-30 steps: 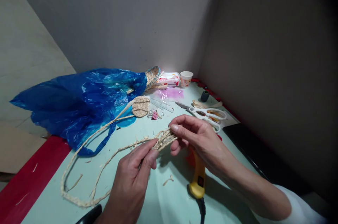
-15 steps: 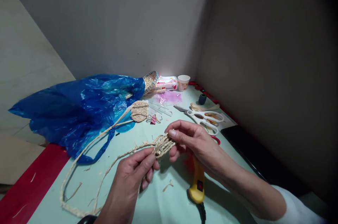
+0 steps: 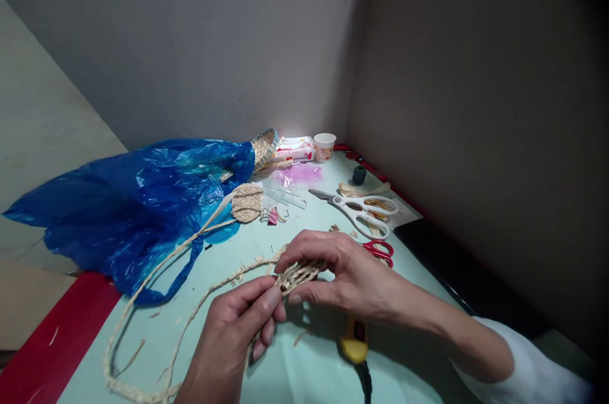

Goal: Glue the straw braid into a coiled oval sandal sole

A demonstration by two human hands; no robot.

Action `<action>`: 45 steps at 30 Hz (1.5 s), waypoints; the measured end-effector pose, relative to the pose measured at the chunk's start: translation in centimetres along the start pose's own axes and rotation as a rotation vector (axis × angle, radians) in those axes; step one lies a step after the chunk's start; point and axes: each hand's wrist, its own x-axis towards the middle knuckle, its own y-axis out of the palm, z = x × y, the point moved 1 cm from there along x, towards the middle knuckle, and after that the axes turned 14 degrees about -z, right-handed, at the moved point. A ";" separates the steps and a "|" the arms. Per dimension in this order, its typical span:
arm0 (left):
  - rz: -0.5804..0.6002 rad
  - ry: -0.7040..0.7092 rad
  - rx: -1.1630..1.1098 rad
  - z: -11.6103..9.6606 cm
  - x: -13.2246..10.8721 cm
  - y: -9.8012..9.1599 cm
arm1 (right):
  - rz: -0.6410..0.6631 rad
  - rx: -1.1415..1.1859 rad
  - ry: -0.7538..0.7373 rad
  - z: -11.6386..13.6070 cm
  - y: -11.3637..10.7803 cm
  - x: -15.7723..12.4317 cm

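My right hand point(image 3: 333, 271) is closed over a small coiled piece of braided straw point(image 3: 297, 274), thumb below and fingers on top. My left hand point(image 3: 238, 328) pinches the braid right beside that coil, at its left end. From there the long straw braid point(image 3: 190, 315) trails left across the pale green table point(image 3: 228, 252) and loops back near the front edge. A second braid runs up to a flat woven straw oval point(image 3: 246, 203) further back.
A blue plastic bag point(image 3: 137, 207) lies at the left. White scissors point(image 3: 364, 207), red scissors point(image 3: 380, 250), a pink binder clip point(image 3: 273, 216), a paper cup point(image 3: 325, 146), a tissue pack point(image 3: 295, 149) and a woven basket point(image 3: 263, 147) sit behind. A yellow glue gun point(image 3: 354, 344) lies under my right wrist.
My right hand has turned palm down and closed over the straw coil, sliding left toward my left hand. The view has shifted slightly, and both hands sit lower.
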 end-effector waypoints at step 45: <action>0.015 1.347 1.001 1.8 0.9 -3.2 | 0.047 -0.444 -0.002 -1.2 4.4 -2.3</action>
